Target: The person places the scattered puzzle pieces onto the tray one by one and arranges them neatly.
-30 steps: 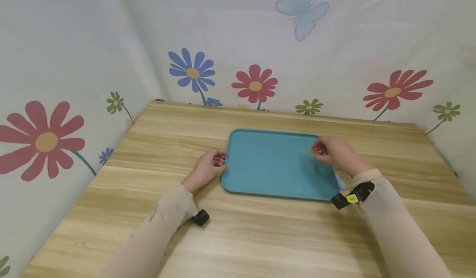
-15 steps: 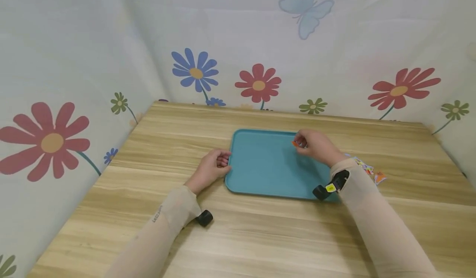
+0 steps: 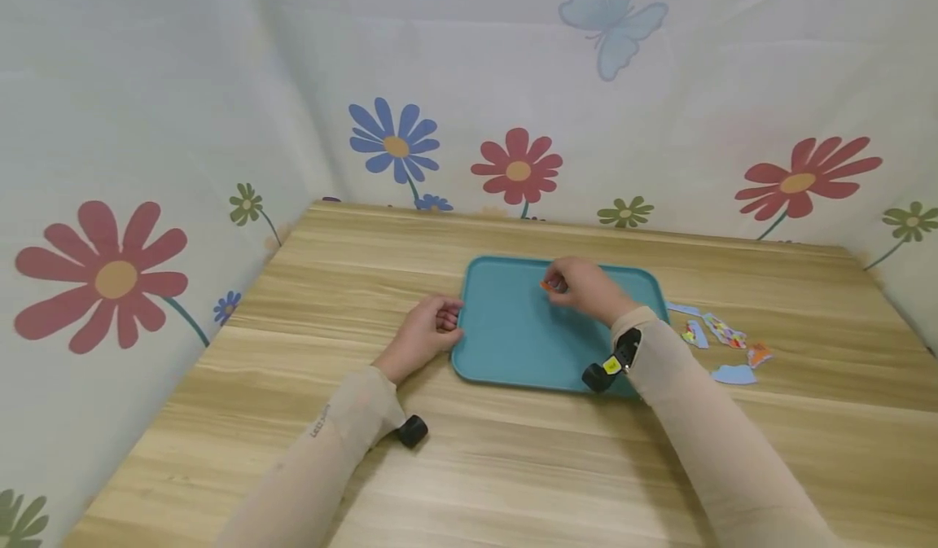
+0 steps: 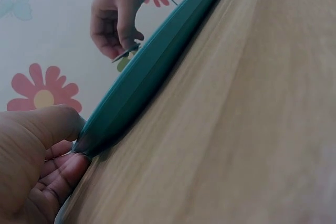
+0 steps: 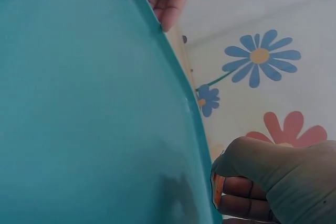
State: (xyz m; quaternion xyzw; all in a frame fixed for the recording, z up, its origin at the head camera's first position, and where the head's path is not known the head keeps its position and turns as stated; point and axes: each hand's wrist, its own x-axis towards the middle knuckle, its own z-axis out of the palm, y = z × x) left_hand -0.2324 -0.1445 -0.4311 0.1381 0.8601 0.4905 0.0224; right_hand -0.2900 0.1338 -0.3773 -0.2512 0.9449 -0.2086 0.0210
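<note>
A teal tray [image 3: 506, 352] lies on the wooden table. My left hand [image 3: 423, 332] grips its left rim, thumb over the edge and fingers along the outer side, as the left wrist view shows. Over the far middle of the tray my right hand [image 3: 584, 289] pinches a small, thin orange puzzle piece [image 5: 217, 188] between thumb and fingers. In the left wrist view that piece is held above the tray, seen edge-on. Most of its face is hidden by the fingers.
Several loose puzzle pieces lie on the table right of the tray: a light blue one [image 3: 734, 374], an orange one [image 3: 759, 356] and a multicoloured one [image 3: 724, 330] among them. A flower-printed curtain [image 3: 440, 59] hangs behind the table and along its sides.
My right hand has moved left across the tray with the orange puzzle piece, bringing the loose pieces at the right into view. The left hand stays at the tray's rim.
</note>
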